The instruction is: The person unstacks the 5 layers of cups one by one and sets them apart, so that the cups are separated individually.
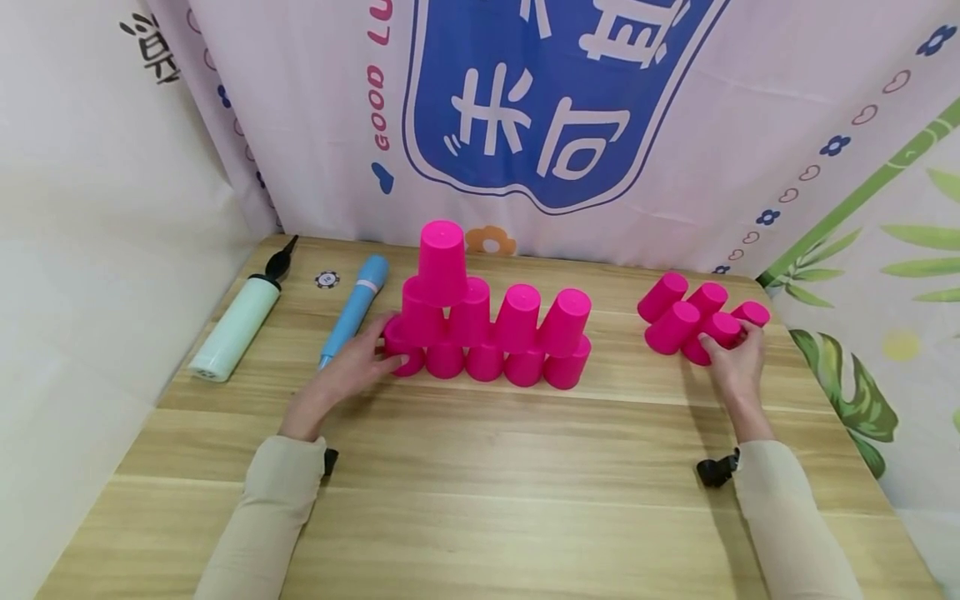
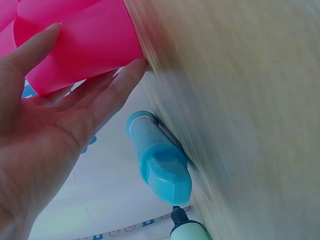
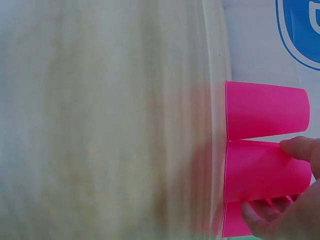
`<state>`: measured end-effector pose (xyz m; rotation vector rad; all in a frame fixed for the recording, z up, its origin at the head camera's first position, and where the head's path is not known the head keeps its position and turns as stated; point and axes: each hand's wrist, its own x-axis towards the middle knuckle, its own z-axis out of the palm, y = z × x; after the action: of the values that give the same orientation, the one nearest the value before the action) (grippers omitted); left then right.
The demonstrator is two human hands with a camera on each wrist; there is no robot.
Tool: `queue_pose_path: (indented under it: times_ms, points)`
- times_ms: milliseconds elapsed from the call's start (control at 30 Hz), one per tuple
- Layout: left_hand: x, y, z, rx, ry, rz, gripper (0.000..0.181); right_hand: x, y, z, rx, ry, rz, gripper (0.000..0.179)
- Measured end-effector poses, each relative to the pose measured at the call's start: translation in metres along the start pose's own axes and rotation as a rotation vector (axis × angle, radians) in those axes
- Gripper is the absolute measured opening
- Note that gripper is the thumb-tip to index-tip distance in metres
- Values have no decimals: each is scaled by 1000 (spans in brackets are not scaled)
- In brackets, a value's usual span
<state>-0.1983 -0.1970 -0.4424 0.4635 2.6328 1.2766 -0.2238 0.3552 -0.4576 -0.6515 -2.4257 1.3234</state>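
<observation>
Pink plastic cups stand upside down in a stepped stack, with several in the bottom row, several above, and a single top cup (image 1: 442, 260) at the left. My left hand (image 1: 348, 367) holds the leftmost bottom cup (image 2: 92, 47) between thumb and fingers, the fingers reaching along its outer side down to the table. Over at the right is a cluster of inverted pink cups. There my right hand (image 1: 738, 371) grips a near cup (image 3: 267, 170), thumb on one side and fingers on the other. A neighbouring cup (image 3: 265, 110) stands right beside it.
Left of the stack a blue pump-like tube (image 1: 354, 310) lies on the wooden table (image 1: 480, 483). Farther left are a pale green hand pump (image 1: 238, 329) with a black nozzle and a small round chip (image 1: 327, 279). A printed curtain (image 1: 315, 125) hangs behind the table's back edge.
</observation>
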Motion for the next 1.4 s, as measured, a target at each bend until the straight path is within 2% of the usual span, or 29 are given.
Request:
queue_pose_path:
  times_ms: [167, 300, 433, 567, 667, 767, 1033, 1233, 1400]
  points:
    - [0, 0, 0, 8, -1, -7, 70, -2, 2, 0, 7, -4, 3, 70]
    - [1, 0, 0, 8, -5, -12, 70, -8, 1, -1, 67, 69, -23, 67]
    - [0, -1, 0, 13, -4, -15, 70, -19, -10, 1, 159, 194, -120, 55]
    - [0, -1, 0, 19, 4, -8, 70, -31, -32, 7, 242, 245, -227, 44]
    - [0, 0, 0, 19, 7, -3, 70, -41, -52, 11, 283, 195, -284, 42]
    - [0, 0, 0, 21, 7, 3, 70, -54, -73, 15, 295, 104, -345, 43]
    - [2, -1, 0, 11, 9, -1, 69, -94, -132, 29, 338, -117, -587, 40]
    - [2, -1, 0, 10, 14, 6, 69, -130, -187, 37, 376, -238, -687, 38]
    - [2, -1, 0, 14, 10, 9, 69, -144, -222, 59, 370, -376, -760, 45]
